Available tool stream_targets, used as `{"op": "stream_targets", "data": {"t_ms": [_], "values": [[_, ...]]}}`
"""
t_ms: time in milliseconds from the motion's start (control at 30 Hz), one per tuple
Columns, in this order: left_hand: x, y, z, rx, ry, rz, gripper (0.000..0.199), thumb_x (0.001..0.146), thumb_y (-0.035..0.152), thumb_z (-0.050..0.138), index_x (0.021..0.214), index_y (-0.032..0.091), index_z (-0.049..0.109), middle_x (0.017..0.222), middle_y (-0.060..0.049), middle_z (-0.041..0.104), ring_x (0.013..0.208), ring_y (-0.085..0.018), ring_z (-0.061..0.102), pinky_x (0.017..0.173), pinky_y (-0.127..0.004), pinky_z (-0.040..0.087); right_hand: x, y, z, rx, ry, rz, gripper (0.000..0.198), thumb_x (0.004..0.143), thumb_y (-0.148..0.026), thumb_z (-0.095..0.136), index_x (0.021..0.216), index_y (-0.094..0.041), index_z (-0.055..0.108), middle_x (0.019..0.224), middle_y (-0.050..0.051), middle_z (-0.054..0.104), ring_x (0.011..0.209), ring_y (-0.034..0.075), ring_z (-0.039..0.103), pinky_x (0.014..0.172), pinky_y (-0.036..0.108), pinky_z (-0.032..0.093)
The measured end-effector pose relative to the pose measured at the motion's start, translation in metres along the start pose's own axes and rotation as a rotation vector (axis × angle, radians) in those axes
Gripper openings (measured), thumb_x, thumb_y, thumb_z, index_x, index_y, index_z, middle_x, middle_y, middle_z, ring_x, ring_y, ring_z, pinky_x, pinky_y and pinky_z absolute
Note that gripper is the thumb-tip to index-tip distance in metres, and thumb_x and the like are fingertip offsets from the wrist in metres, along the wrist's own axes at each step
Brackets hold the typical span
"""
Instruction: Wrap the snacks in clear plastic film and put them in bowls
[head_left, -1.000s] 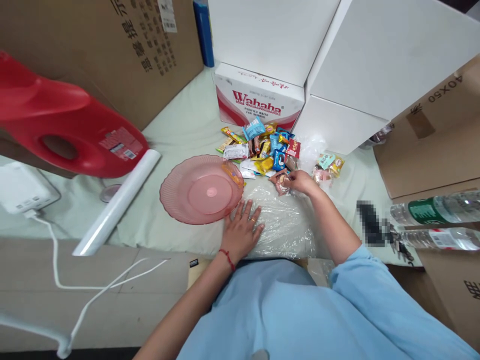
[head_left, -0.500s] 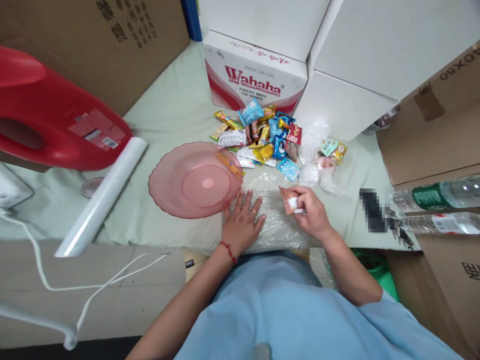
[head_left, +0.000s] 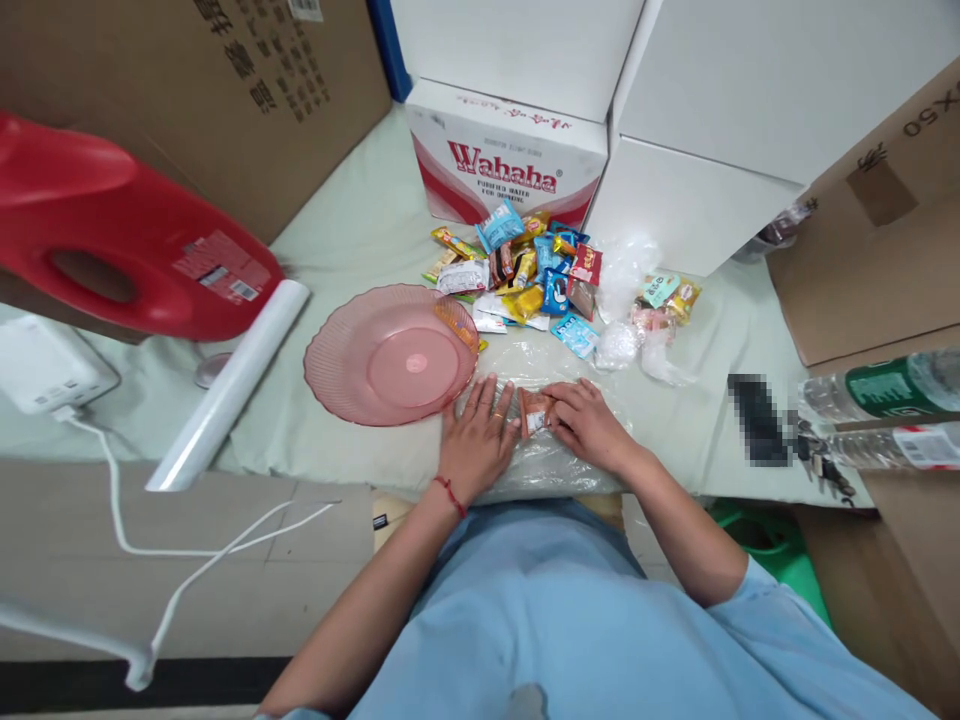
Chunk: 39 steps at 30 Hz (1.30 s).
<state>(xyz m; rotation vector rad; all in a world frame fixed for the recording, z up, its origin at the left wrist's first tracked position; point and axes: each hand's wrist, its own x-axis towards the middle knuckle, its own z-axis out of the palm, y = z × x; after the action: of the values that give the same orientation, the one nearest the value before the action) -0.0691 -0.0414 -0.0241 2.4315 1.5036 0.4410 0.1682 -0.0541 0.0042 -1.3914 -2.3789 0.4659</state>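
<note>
My left hand (head_left: 478,437) lies flat on a clear plastic bag (head_left: 551,478), fingers stretched out and slightly apart, its fingertips near the rim of a pink see-through plate (head_left: 337,372). Just right of it, my right hand (head_left: 589,422) holds a small brown snack packet (head_left: 535,413) by its right end, low over the bag. The packet has a white label on the side facing up. Behind the hands lies a heap of wrapped snacks (head_left: 527,300) in several colours. An orange packet (head_left: 454,322) shows through the plate's right side.
A Wahaha water carton (head_left: 510,165) stands behind the heap. To the left are a red jug (head_left: 142,240), a white roll (head_left: 232,385) and a white charger with a cable (head_left: 56,360). Crumpled clear plastic (head_left: 628,275), bottles (head_left: 900,390) and keys (head_left: 821,460) lie to the right.
My right hand has moved left and down with the brown packet, bringing it onto or just over the plastic bag beside my left hand. My left hand stays flat. The view has shifted slightly.
</note>
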Motion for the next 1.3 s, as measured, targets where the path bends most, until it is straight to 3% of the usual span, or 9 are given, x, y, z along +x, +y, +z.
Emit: {"op": "stream_targets", "data": {"t_ms": [233,367,500,667,867,967,1100,1233,1300], "values": [[-0.030,-0.024,-0.021,-0.297,0.128,0.186,0.058,0.104,0.030,0.046,0.161,0.031,0.034,0.170,-0.009,0.034,0.159,-0.027,0.028,0.125,-0.054,0.030,-0.051,-0.002,-0.033,0.159,0.112,-0.064,0.017,0.097,-0.038,0.066,0.104,-0.023,0.067,0.142,0.015,0.059,0.133,0.031,0.053,0.108,0.052,0.048],[-0.055,-0.035,-0.038,-0.330,-0.048,0.390,0.066,0.100,0.028,0.051,0.162,0.030,0.030,0.161,-0.009,0.049,0.157,-0.028,0.033,0.128,-0.058,0.021,-0.096,-0.004,-0.027,0.109,0.004,-0.081,0.039,0.091,-0.048,0.075,0.119,-0.022,0.067,0.134,0.016,0.062,0.129,0.034,0.055,0.104,0.054,0.051],[-0.060,-0.041,-0.038,-0.244,-0.182,0.414,0.065,0.097,0.043,0.062,0.156,0.024,0.042,0.159,-0.012,0.051,0.153,-0.031,0.038,0.128,-0.059,0.019,-0.112,0.001,-0.009,0.110,0.043,-0.046,0.018,0.100,-0.025,0.060,0.117,-0.025,0.067,0.131,0.012,0.066,0.127,0.030,0.057,0.105,0.053,0.051],[-0.034,-0.041,-0.026,-0.285,-0.040,0.277,0.024,0.105,0.032,0.049,0.116,0.025,0.069,0.125,-0.006,0.076,0.131,-0.024,0.061,0.114,-0.049,0.038,-0.091,0.013,-0.032,0.373,0.022,-0.042,0.016,0.104,-0.024,0.053,0.107,-0.025,0.068,0.112,0.010,0.073,0.105,0.022,0.066,0.092,0.039,0.055],[0.002,-0.024,-0.019,-0.400,0.086,-0.053,0.051,0.109,0.046,0.028,0.085,0.020,0.066,0.082,-0.007,0.070,0.081,-0.021,0.064,0.079,-0.036,0.049,-0.053,0.032,-0.066,0.544,-0.016,0.285,0.029,0.103,-0.047,0.054,0.099,-0.022,0.068,0.084,0.003,0.072,0.075,0.017,0.066,0.072,0.028,0.051],[0.007,-0.021,-0.015,-0.432,0.150,-0.074,0.057,0.107,0.054,0.024,0.108,0.019,0.068,0.090,-0.008,0.072,0.090,-0.023,0.066,0.085,-0.038,0.049,-0.032,0.047,-0.063,0.556,-0.018,0.447,0.036,0.100,-0.053,0.052,0.093,-0.021,0.065,0.071,0.000,0.067,0.061,0.015,0.058,0.061,0.026,0.046],[0.008,-0.017,-0.010,-0.381,0.154,-0.155,0.054,0.097,0.060,0.048,0.128,0.018,0.061,0.089,-0.005,0.071,0.089,-0.024,0.067,0.086,-0.037,0.048,-0.008,0.063,-0.053,0.330,-0.096,0.485,0.033,0.098,-0.046,0.049,0.084,-0.020,0.065,0.063,-0.001,0.061,0.058,0.015,0.052,0.059,0.025,0.038],[0.022,-0.006,-0.010,-0.260,0.122,-0.357,0.034,0.099,0.047,0.048,0.099,0.020,0.068,0.078,-0.005,0.069,0.075,-0.021,0.064,0.071,-0.031,0.042,0.004,0.064,-0.061,-0.016,-0.251,0.475,0.024,0.097,-0.034,0.053,0.091,-0.019,0.072,0.076,0.004,0.070,0.067,0.018,0.058,0.062,0.026,0.034],[0.031,0.000,-0.010,-0.174,0.101,-0.459,0.042,0.103,0.046,0.038,0.085,0.021,0.067,0.073,-0.006,0.068,0.070,-0.022,0.062,0.064,-0.031,0.036,0.009,0.059,-0.076,-0.110,-0.371,0.455,0.023,0.098,-0.035,0.055,0.096,-0.021,0.074,0.082,0.005,0.074,0.071,0.019,0.061,0.062,0.027,0.033]]}}
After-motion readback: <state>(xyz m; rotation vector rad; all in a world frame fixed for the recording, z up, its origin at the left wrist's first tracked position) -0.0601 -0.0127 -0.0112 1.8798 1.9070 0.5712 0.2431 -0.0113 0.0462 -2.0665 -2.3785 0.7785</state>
